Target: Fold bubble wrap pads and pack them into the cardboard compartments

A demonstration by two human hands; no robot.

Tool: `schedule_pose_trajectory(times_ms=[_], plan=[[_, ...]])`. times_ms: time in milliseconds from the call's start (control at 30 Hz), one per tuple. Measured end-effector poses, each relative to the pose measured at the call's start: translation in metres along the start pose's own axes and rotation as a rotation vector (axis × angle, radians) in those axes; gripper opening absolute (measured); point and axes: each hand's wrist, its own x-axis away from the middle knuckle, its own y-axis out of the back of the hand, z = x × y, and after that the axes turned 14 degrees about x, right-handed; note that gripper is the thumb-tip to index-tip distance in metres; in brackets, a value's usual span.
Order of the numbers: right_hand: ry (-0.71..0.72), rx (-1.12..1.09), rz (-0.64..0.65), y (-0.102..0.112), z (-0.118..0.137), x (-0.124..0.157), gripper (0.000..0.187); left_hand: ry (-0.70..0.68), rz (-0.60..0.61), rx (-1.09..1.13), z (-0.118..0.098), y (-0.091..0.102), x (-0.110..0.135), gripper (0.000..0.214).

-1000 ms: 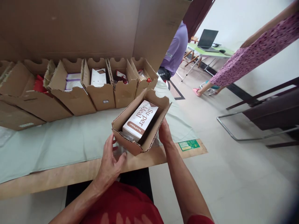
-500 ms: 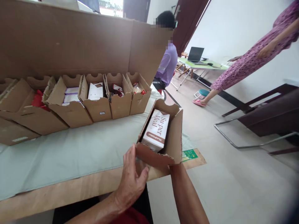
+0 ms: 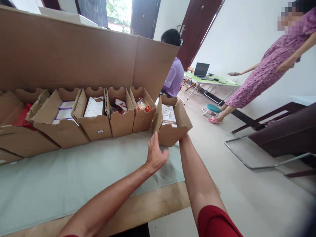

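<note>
My left fingers (image 3: 154,141), thumb spread apart, meet the near left corner of the open cardboard box (image 3: 170,136), arms (image 3: 111,197) outstretched over the worktop (image 3: 106,171), right hand (image 3: 183,137) too hidden to tell, neighbouring bin (image 3: 144,121) close on the left.

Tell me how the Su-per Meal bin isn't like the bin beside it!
The Su-per Meal bin has the left hand at its front corner; the bin beside it has no hand on it. The Su-per Meal bin holds a white printed box, while the bin beside it holds small red and pale things. Both are open-topped brown cardboard.
</note>
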Motion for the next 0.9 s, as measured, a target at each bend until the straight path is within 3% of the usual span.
schedule_pose_trajectory(times_ms=[100, 167, 333, 433, 567, 900], plan=[[-0.052, -0.105, 0.031, -0.005, 0.001, -0.008, 0.075, -0.023, 0.019, 0.018, 0.009, -0.001, -0.018, 0.100], [-0.072, -0.177, 0.022, -0.003, -0.002, 0.006, 0.081, -0.056, 0.057, -0.024, 0.013, 0.009, -0.018, 0.096], [-0.126, -0.323, 0.042, 0.005, -0.026, 0.068, 0.073, -0.082, 0.183, -0.368, 0.029, 0.064, 0.011, 0.077], [-0.194, -0.266, 0.090, -0.002, -0.036, 0.080, 0.079, -0.057, 0.253, -0.586, 0.037, 0.091, 0.031, 0.061], [-0.225, -0.270, 0.106, -0.012, -0.039, 0.059, 0.079, -0.067, 0.348, -0.715, 0.042, 0.098, 0.044, 0.047], [-0.263, -0.219, 0.131, -0.024, -0.047, 0.007, 0.071, -0.078, 0.339, -0.711, 0.045, 0.095, 0.043, 0.048]])
